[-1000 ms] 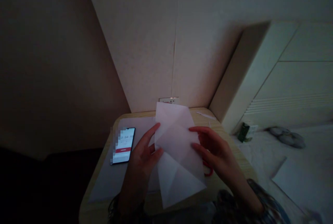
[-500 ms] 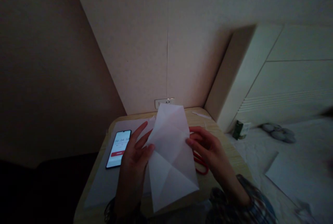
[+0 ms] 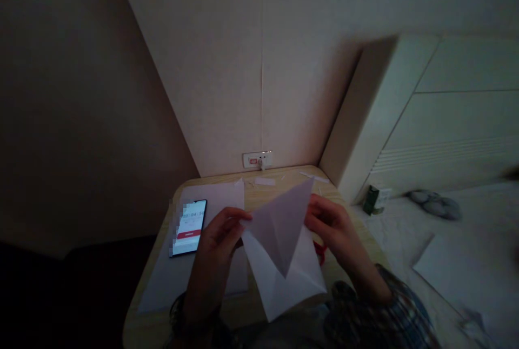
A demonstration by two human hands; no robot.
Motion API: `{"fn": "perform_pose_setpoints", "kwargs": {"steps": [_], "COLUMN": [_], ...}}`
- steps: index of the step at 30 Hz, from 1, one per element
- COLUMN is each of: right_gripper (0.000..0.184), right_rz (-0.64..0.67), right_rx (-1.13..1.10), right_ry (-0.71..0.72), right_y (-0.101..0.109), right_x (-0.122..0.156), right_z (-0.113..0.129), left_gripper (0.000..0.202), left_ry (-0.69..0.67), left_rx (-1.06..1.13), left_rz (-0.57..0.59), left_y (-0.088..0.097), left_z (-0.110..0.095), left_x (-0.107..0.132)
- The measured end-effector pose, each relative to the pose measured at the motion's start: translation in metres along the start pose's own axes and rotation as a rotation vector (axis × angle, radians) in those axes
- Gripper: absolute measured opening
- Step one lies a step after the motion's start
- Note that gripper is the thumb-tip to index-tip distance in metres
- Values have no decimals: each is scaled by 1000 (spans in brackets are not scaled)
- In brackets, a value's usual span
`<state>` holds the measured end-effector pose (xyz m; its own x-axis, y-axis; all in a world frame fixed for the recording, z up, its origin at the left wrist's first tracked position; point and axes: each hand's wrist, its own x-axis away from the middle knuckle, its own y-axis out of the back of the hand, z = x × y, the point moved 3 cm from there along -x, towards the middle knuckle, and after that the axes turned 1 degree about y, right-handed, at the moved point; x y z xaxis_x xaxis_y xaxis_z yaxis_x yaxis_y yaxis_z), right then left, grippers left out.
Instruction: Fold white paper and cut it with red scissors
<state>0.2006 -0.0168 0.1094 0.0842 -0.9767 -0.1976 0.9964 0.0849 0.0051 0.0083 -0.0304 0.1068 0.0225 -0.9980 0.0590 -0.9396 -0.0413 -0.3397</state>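
A creased sheet of white paper is held up above the front of the small table, its upper part folded over into a downward-pointing flap. My left hand pinches the paper's left corner between thumb and fingers. At the right edge, my right hand grips the sheet, with its fingertips partly hidden behind the paper. Red-handled scissors show in part below my right hand, mostly covered by the sheet. Left of my left hand, a phone with a lit timer screen lies on a larger white sheet.
Paper scraps lie at the back of the wooden table. A wall socket with a plug is just behind it. On the bed at right are a small green-and-white box, a grey object and white paper.
The paper, formerly spread out in one long piece, now has its top folded down toward me. My left hand has moved from the sheet's side to a pinch on its corner.
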Motion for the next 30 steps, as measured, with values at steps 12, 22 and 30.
{"fn": "perform_pose_setpoints", "kwargs": {"steps": [12,22,30], "right_gripper": [22,18,35], "right_rz": [197,200,-30], "right_rx": [409,447,98], "right_ry": [316,323,72], "right_y": [-6,-12,1], "right_x": [-6,-6,12], "right_z": [21,31,9], "left_gripper": [22,21,12], "left_ry": [173,261,38], "left_rx": [92,-170,-71], "left_rz": [254,331,-113], "left_y": [4,5,9], "left_z": [6,17,13], "left_x": [-7,-4,-8]}}
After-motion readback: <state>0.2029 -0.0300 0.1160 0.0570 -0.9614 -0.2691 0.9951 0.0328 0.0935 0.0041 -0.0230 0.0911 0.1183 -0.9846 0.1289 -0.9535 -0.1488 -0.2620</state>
